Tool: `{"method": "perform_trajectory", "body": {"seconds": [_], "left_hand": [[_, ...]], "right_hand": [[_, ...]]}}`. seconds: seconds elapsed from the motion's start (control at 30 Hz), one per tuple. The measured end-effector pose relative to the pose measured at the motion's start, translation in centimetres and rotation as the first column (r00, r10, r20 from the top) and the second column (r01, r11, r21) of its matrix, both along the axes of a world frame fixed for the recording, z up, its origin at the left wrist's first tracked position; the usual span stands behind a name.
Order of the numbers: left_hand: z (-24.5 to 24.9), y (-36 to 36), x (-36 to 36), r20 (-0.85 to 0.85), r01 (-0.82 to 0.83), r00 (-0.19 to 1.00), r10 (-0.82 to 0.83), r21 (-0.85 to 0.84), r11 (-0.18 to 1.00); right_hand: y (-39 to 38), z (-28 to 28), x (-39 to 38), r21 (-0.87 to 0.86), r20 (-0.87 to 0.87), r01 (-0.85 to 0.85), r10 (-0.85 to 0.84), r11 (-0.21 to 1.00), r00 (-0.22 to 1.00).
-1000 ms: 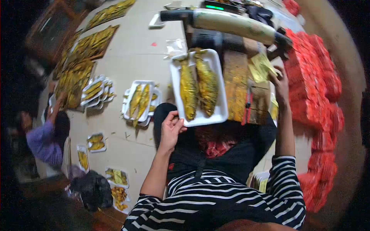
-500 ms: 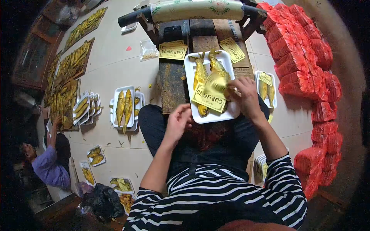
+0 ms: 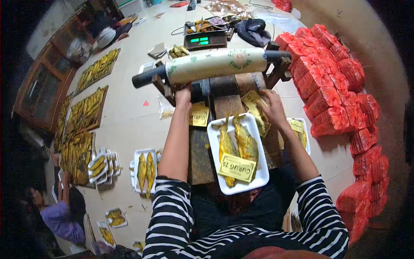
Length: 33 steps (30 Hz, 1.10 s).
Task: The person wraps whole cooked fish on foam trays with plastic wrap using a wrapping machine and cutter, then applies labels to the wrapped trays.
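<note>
A white foam tray (image 3: pixel 264 175) with two yellowish fish (image 3: pixel 246 144) sits on the wooden stand, tilted slightly. One yellow printed label (image 3: pixel 236 168) lies across the fish near the tray's front. My right hand (image 3: pixel 271 105) is at the stack of yellow labels (image 3: pixel 255 108) on the stand's right side; its fingers are partly spread. My left hand (image 3: pixel 183 96) reaches under the left end of the plastic film roll (image 3: pixel 215 65), with its fingertips mostly hidden. More yellow labels (image 3: pixel 199 115) lie beside my left forearm.
Red bagged bundles (image 3: pixel 323 86) are stacked at the right. Trays with fish (image 3: pixel 146 171) stand on the left floor, near boards of fish (image 3: pixel 86 110). A scale (image 3: pixel 205 41) with a lit display stands behind the roll. A person in a purple top (image 3: pixel 62 221) is at lower left.
The view has tilted up, showing the scale. My left hand has moved from beside the tray to the roll. My right hand has moved from the tray to the right label stack.
</note>
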<state>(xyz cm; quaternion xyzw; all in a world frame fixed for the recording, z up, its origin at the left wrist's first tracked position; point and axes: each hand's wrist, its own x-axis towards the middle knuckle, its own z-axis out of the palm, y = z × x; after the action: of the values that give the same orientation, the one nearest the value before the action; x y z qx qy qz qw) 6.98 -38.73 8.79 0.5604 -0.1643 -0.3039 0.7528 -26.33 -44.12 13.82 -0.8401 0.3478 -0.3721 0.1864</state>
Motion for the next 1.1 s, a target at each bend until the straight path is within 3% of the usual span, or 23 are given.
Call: {"method": "perform_trajectory", "body": {"seconds": [0.07, 0.13, 0.17, 0.23, 0.3, 0.37, 0.4, 0.43, 0.53, 0.63, 0.67, 0.7, 0.77, 0.87, 0.97, 1.1], "left_hand": [[3.1, 2.7, -2.6, 0.123, -0.046, 0.992, 0.028, 0.147, 0.988], [3.1, 4.4, -3.3, 0.066, 0.024, 0.998, -0.023, -0.015, 1.0], [4.2, 5.5, -4.1, 0.033, 0.064, 0.998, -0.06, -0.143, 0.988], [7.6, 7.5, -5.6, -0.006, 0.154, 0.987, -0.16, -0.234, 0.96], [10.9, 9.6, -6.5, -0.112, 0.188, 0.968, -0.227, -0.283, 0.941], [12.0, 11.5, -7.1, -0.215, 0.246, 0.925, -0.314, -0.293, 0.924], [12.1, 12.6, -7.7, -0.231, 0.275, 0.915, -0.33, -0.24, 0.931], [12.0, 13.8, -8.3, -0.248, 0.304, 0.906, -0.344, -0.186, 0.934], [12.0, 14.9, -9.3, -0.281, 0.345, 0.867, -0.412, -0.257, 0.903], [13.9, 13.2, -9.4, -0.284, 0.372, 0.839, -0.465, -0.325, 0.87], [15.7, 11.9, -9.2, -0.26, 0.401, 0.831, -0.492, -0.335, 0.853], [16.8, 11.1, -8.7, -0.254, 0.418, 0.823, -0.508, -0.333, 0.845], [16.7, 9.3, -6.5, -0.233, 0.481, 0.784, -0.576, -0.36, 0.8], [16.7, 7.0, -3.8, -0.216, 0.494, 0.8, -0.559, -0.291, 0.819], [15.7, 5.7, -1.3, -0.224, 0.454, 0.837, -0.5, -0.225, 0.862], [14.2, 5.6, -0.5, -0.263, 0.429, 0.835, -0.483, -0.24, 0.871]], "right_hand": [[-2.1, -0.2, 2.7, 0.254, 0.316, -0.091, 0.007, 0.963, 0.949], [-5.1, -1.1, 5.1, 0.489, 0.567, -0.249, -0.087, 0.836, 0.819], [-6.8, -1.7, 5.8, 0.589, 0.466, -0.201, -0.126, 0.783, 0.876], [-6.2, -1.6, 7.2, 0.712, 0.656, -0.431, -0.305, 0.555, 0.691], [-5.6, -1.8, 7.2, 0.655, 0.74, -0.634, -0.518, 0.411, 0.428], [-4.2, -0.5, 5.1, 0.51, 0.698, -0.819, -0.683, 0.263, 0.215], [-4.0, -0.9, 2.7, 0.156, 0.864, -0.985, -0.493, 0.068, 0.103], [-1.4, 1.4, 1.5, -0.057, 0.795, -0.998, -0.606, -0.028, -0.028], [0.9, 3.6, -1.3, 0.208, 0.873, -0.964, -0.476, 0.167, 0.106], [-0.3, 1.9, -0.1, 0.562, 0.778, -0.793, -0.476, 0.234, 0.41], [-0.4, 1.9, 2.3, 0.684, 0.718, -0.633, -0.484, 0.362, 0.5], [-3.1, -0.4, 3.0, 0.687, 0.727, -0.644, -0.338, 0.338, 0.598], [-3.9, -0.4, 5.5, 0.728, 0.685, -0.565, -0.451, 0.387, 0.573], [-4.7, 1.3, 7.3, 0.657, 0.741, -0.641, -0.495, 0.396, 0.454], [-4.2, 2.9, 6.0, 0.593, 0.747, -0.743, -0.558, 0.312, 0.362], [-4.5, 0.0, 5.2, 0.588, 0.75, -0.728, -0.574, 0.352, 0.328]]}}
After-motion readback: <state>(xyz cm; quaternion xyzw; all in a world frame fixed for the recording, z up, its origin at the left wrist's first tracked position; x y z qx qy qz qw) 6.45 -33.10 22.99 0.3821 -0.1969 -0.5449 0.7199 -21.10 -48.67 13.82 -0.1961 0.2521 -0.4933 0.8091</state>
